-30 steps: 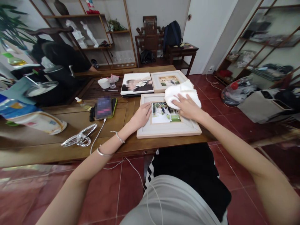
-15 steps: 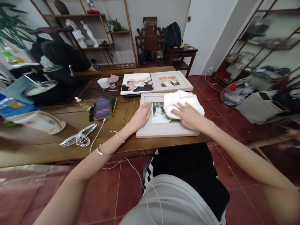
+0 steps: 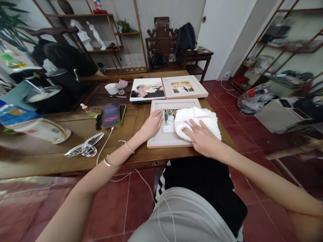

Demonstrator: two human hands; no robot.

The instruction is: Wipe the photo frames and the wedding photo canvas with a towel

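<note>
A pale wooden picture frame (image 3: 165,140) lies flat near the table's front edge, with a photo (image 3: 169,119) partly visible inside it. My left hand (image 3: 153,123) holds the frame's left side, its fingers close together over the border. Across the right part of the frame is a folded white towel (image 3: 208,117), which hides the right side of the photo. My right hand (image 3: 200,136) presses on the towel with its fingers somewhat spread, holding it against the frame.
Behind lie a second framed photo (image 3: 200,86) and a white-edged photo panel (image 3: 147,89). Left on the wooden table (image 3: 131,134) are a phone (image 3: 122,116) with a cable, a silver hair claw (image 3: 87,146), a dropper bottle (image 3: 88,111), a white cup (image 3: 111,89) and a packet (image 3: 32,124).
My right hand and the towel have moved slightly toward me, down the right side of the frame. The left hand stays on the frame's left border.
</note>
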